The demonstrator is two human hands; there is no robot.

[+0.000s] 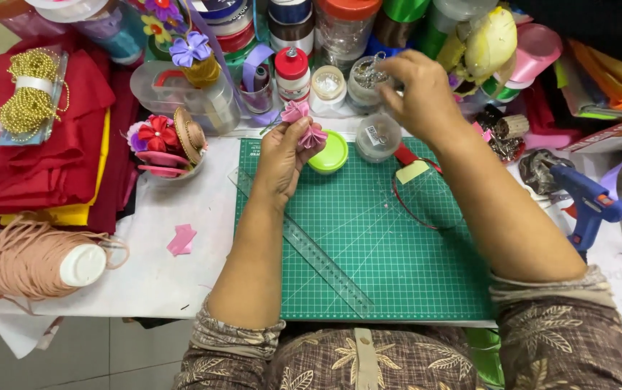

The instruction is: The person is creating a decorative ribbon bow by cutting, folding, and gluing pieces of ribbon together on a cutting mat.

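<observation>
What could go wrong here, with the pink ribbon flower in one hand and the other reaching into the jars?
The right hand reaches among crowded small jars; an elbow or wrist might tip one and scatter its contents. The left hand pinches the pink ribbon flower alone, so its folds may loosen. The blue glue gun lies close by the right forearm.

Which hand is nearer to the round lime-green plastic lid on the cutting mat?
Left. The left hand, holding a pink fabric flower, is just beside the round lime-green plastic lid; the right hand is farther up-right.
</observation>
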